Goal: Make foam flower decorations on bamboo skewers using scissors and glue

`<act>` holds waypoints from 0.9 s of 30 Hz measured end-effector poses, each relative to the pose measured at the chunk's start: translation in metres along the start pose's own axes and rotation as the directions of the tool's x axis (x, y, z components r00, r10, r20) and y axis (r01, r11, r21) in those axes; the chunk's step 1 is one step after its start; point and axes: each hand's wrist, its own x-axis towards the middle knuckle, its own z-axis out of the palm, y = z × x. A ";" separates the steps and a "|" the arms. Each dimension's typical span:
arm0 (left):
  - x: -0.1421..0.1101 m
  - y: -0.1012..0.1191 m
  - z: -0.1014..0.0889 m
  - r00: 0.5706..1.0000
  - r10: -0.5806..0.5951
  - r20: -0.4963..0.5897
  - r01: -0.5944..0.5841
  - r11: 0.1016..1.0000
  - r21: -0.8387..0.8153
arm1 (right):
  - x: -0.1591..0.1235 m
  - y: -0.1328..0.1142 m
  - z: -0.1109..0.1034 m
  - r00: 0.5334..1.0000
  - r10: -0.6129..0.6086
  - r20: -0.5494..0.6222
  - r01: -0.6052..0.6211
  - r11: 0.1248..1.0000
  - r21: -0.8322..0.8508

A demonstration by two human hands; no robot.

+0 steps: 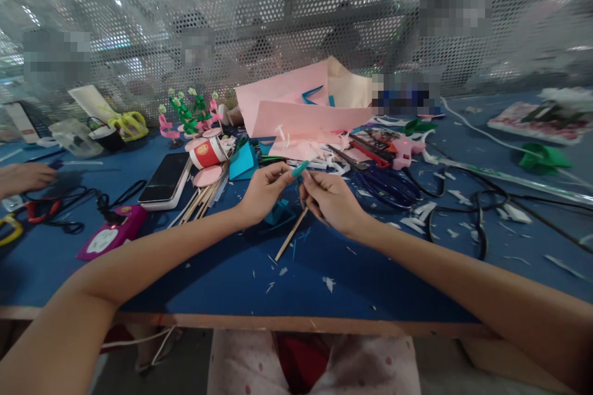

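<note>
My left hand (266, 191) pinches a small curled piece of teal paper (300, 168) between thumb and forefinger. Close beside it, my right hand (336, 202) has its fingers closed on a thin wooden stick (291, 236), which slants down toward the blue tabletop. The stick's upper end is hidden by the fingers, so I cannot tell whether the paper is joined to it. Below my left hand lies a loose piece of blue paper (279, 213). A folded light-blue sheet (243, 162) is just behind that hand.
Pink paper (301, 117) is heaped at the back. Dark-blue-handled scissors (389, 186) and a pink glue gun (407, 151) lie right. Left are a fallen paper cup (208, 153), a phone (165, 178), a purple power socket (111, 233) and another person's hand (28, 179).
</note>
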 end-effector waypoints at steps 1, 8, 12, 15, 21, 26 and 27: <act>0.000 0.000 0.000 1.000 0.012 -0.015 -0.012 1.000 0.002 | 0.000 0.000 0.000 1.000 0.013 -0.002 -0.013 1.000 0.001; -0.001 0.001 0.001 1.000 0.026 -0.008 -0.026 0.999 0.020 | 0.001 0.000 0.000 0.999 0.035 0.021 -0.035 0.999 -0.004; -0.002 0.005 0.002 0.999 -0.015 0.033 0.014 0.999 0.045 | 0.002 0.002 -0.001 0.999 0.034 0.025 -0.034 0.999 0.004; -0.001 0.005 0.002 0.999 -0.034 0.021 0.033 0.998 0.055 | 0.002 0.004 -0.001 1.000 0.016 -0.005 -0.015 1.000 0.014; 0.001 0.005 0.001 0.999 -0.040 -0.036 0.042 0.997 0.069 | 0.004 0.006 -0.002 0.999 -0.033 -0.038 0.034 0.999 0.017; 0.002 0.010 0.000 0.987 -0.115 0.114 0.108 0.992 0.067 | 0.004 0.006 -0.003 0.999 -0.031 -0.026 0.031 0.999 0.015; 0.002 0.011 0.000 0.985 -0.120 0.126 0.111 0.991 0.076 | 0.004 0.006 -0.003 0.999 -0.027 -0.025 0.028 0.999 0.018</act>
